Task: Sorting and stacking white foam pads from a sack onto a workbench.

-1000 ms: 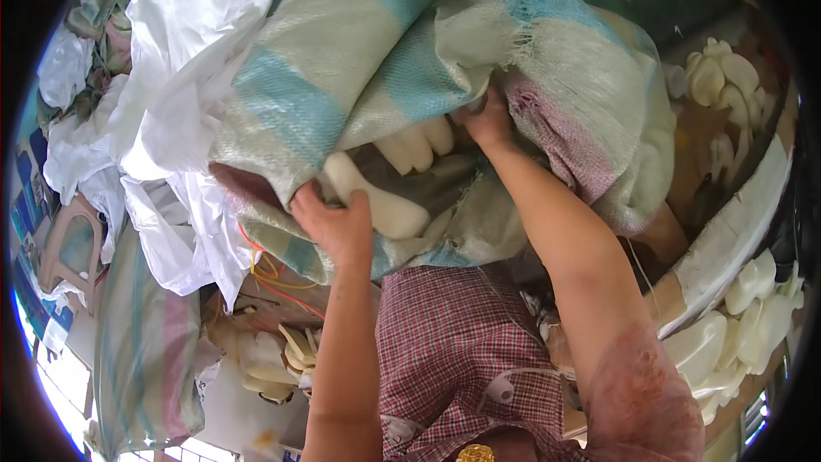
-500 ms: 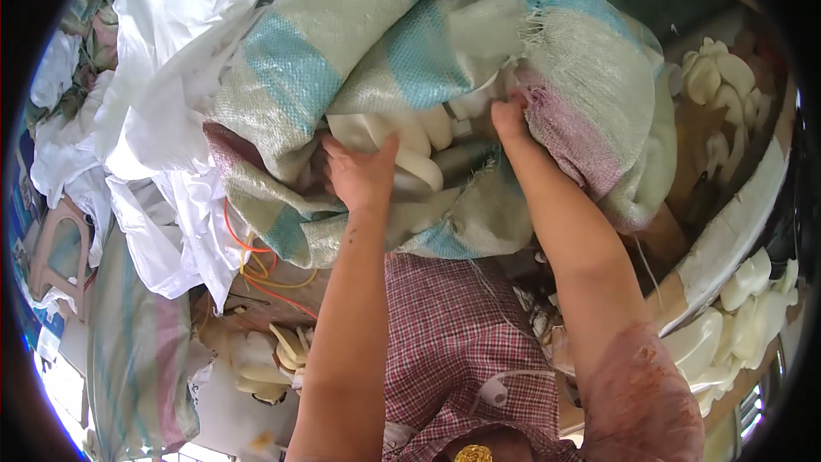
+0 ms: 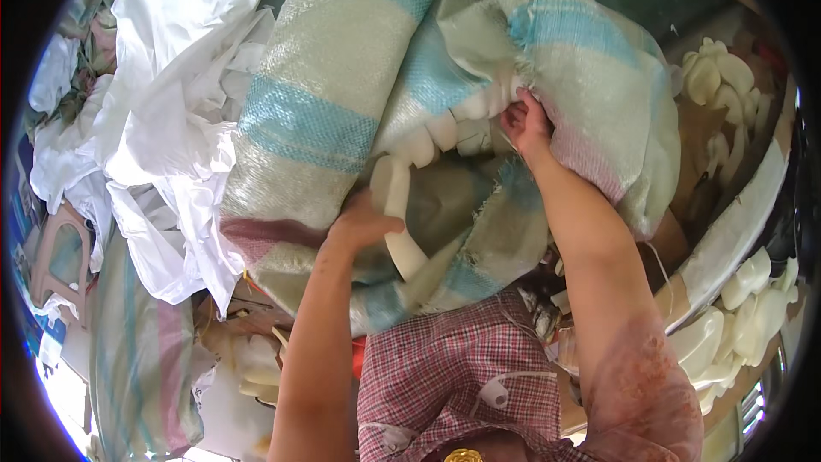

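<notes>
A woven sack [image 3: 308, 133] with pale, blue and pink bands lies before me, its mouth facing my body. Inside it show several smooth cream-white pieces [image 3: 440, 131] with rounded ends; their exact kind is unclear. My left hand [image 3: 363, 221] is in the sack's mouth, closed on a long, bent cream-white piece [image 3: 395, 197]. Its thumb lies across the piece, while the other fingers are partly hidden. At the right side of the opening, my right hand [image 3: 528, 124] has its fingers curled on the sack's edge, close to the row of pieces.
White plastic bags [image 3: 171, 77] hang at the left, above a second striped sack [image 3: 141, 351]. More cream-white pieces [image 3: 744, 316] are heaped at the right behind a curved pale edge [image 3: 727, 231], with others [image 3: 718, 77] at the far right. A checked apron [image 3: 453, 359] covers my lap.
My left hand has moved down and nearer to me, and a long piece now stands out by it. The sack's mouth gapes wider toward me. My right hand has shifted slightly right and down.
</notes>
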{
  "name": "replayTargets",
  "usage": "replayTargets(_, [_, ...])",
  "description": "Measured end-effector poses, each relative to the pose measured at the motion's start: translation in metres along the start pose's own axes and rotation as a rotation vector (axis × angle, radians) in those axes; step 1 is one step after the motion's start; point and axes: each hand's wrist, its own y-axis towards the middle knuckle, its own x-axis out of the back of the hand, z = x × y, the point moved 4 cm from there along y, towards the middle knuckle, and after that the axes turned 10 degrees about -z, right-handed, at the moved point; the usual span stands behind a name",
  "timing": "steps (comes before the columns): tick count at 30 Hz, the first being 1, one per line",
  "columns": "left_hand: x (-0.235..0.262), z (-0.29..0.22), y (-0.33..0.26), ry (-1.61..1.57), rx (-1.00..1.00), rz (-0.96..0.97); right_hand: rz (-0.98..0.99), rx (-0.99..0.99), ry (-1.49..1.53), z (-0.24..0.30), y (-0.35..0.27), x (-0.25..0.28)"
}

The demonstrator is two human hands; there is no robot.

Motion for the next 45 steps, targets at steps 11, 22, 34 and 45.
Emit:
replayTargets(11, [0.022,-0.075,0.014,0.07,-0.552,-0.355,0.184,0.342,-0.364,0.063,-0.054,-0.009])
replayTargets(22, [0.111,-0.053,-0.036,-0.864,-0.522,-0.479,0.367,1.034,-0.832,0.082,-0.136,-0.094])
replayTargets(34, [0.126,-0.088,0.009,0.377,-0.464,-0.766,0.423,0.952,-1.048,0.1,-0.056,-0.086])
replayTargets(45, [0.058,-0.125,0.051,0.412,-0.644,-0.946,0.206,0.622,-0.607,0.116,-0.089,-0.072])
